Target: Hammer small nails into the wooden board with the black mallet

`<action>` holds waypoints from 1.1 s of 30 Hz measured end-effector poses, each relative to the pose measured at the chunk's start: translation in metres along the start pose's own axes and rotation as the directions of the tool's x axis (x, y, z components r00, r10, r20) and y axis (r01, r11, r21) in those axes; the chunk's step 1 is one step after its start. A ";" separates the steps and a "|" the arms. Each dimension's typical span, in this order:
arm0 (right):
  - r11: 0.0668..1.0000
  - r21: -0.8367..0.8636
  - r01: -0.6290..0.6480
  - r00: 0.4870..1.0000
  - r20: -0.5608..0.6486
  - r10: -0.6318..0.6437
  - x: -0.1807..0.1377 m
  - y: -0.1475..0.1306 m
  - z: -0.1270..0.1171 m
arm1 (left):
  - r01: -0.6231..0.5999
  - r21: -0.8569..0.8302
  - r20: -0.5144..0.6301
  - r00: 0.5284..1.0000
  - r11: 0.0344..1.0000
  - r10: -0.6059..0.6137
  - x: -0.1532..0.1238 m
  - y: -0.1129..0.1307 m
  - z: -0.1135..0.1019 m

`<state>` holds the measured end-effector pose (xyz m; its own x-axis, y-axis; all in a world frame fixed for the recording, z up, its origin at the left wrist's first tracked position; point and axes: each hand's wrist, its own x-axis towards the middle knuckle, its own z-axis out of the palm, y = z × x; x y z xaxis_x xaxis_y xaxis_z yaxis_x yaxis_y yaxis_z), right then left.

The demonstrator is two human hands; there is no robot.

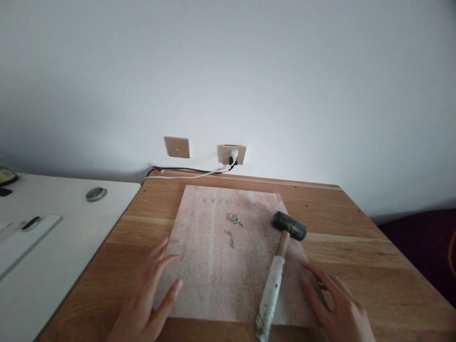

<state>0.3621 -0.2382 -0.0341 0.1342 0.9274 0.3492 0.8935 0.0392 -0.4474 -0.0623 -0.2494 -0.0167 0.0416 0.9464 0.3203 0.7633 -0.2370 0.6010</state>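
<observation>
A pale, worn wooden board [217, 266] lies flat on the wooden table in front of me. My left hand [151, 294] is at its left edge, fingers apart, holding nothing. At the right edge is my right hand [333, 299], its fingers stretched out and touching or close to the board's side. A mallet [272, 285] with a black head and a white-wrapped handle rests across the board's right part, nearest my right hand. Several small nails [235, 220] sit in a loose pile near the board's upper middle. A row of small holes runs along its far side.
The wooden table [331, 261] meets a white wall [285, 95]. A wall socket [240, 154] holds plugs, with cables [192, 176] along the table's back edge. To the left is a white tabletop [71, 266] with a round grey object [96, 194]. Dark purple fabric [420, 237] lies right.
</observation>
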 end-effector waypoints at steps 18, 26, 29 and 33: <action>0.916 0.164 0.365 0.909 0.150 -0.389 0.003 -0.105 0.063 | 0.348 0.099 -0.254 0.915 0.932 -0.315 0.015 -0.080 -0.077; 0.933 0.090 0.348 0.913 0.194 -0.359 0.004 -0.095 0.054 | 0.231 0.280 -0.230 0.959 0.932 -0.169 0.015 -0.081 -0.063; 0.962 0.017 0.274 0.945 0.180 -0.272 0.006 -0.080 0.046 | 0.118 0.335 -0.170 0.983 0.935 -0.063 0.013 -0.070 -0.055; 0.986 -0.069 0.151 0.980 0.139 -0.140 0.005 -0.046 0.030 | -0.116 0.343 -0.077 0.986 0.932 0.151 0.011 -0.042 -0.039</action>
<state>0.3094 -0.2240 -0.0361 -0.0534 0.9552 0.2910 0.9308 0.1531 -0.3320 -0.1193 -0.2380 -0.0101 0.1065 0.8802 0.4624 0.9278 -0.2552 0.2720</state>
